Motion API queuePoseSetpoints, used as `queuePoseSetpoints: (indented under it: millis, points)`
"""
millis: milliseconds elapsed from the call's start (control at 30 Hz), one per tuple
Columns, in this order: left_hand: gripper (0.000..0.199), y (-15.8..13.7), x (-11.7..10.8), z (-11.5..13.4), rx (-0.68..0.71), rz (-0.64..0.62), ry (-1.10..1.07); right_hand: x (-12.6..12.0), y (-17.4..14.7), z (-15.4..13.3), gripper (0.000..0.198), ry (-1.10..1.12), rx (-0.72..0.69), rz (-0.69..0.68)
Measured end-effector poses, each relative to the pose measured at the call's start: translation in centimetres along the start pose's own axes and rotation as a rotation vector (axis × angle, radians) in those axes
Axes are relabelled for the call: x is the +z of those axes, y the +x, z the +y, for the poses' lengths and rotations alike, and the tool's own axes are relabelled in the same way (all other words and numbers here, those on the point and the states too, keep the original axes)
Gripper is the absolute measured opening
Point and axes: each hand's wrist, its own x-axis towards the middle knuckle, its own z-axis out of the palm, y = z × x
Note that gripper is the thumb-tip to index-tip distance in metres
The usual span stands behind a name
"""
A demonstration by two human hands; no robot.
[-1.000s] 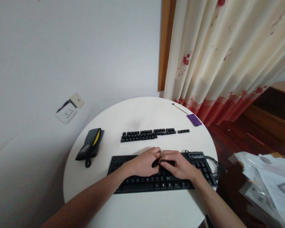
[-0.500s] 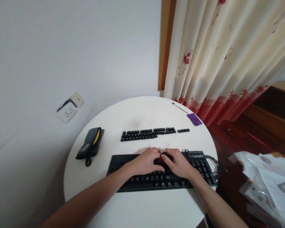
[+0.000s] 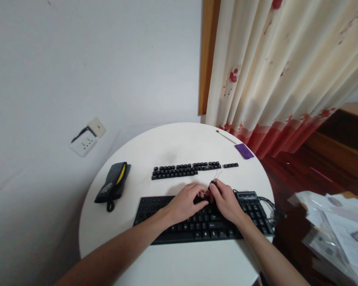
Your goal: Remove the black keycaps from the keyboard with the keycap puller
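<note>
A black keyboard (image 3: 181, 237) lies across the front of the round white table, with bare key positions in its upper left part. My right hand (image 3: 227, 201) is closed around a keycap puller (image 3: 214, 183), whose dark handle shows at the fingers and whose two thin wires point up and away. Beside it, my left hand (image 3: 186, 203) is curled over the keyboard's upper middle, fingertips close to the right hand's. What lies between the left fingers is hidden. Beyond the keyboard, removed black keycaps (image 3: 176, 171) sit in rows.
A dark pouch with a yellow stripe (image 3: 115, 182) lies at the left. A thin brush (image 3: 226, 137) and a purple cloth (image 3: 244, 151) are at the far right edge. Cables (image 3: 267, 201) trail off the keyboard's right end. Plastic bags and papers (image 3: 335, 226) stand right of the table.
My right hand has lifted slightly and turned, tilting the puller's wires to the right. My left fingers have drawn in close beside it. The keycap rows stay put.
</note>
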Motion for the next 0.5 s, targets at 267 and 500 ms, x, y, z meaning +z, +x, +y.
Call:
queuePoseSetpoints:
  millis: [267, 500]
  points:
    - [0.015, -0.1, 0.4, 0.1, 0.041, 0.010, 0.127, 0.1, 0.1, 0.1, 0.028, 0.081, 0.020, -0.038]
    - [0.014, 1.1, -2.4, -0.5, 0.001, 0.111, 0.089, 0.5, 0.3, 0.7, 0.031, 0.161, 0.070, -0.016]
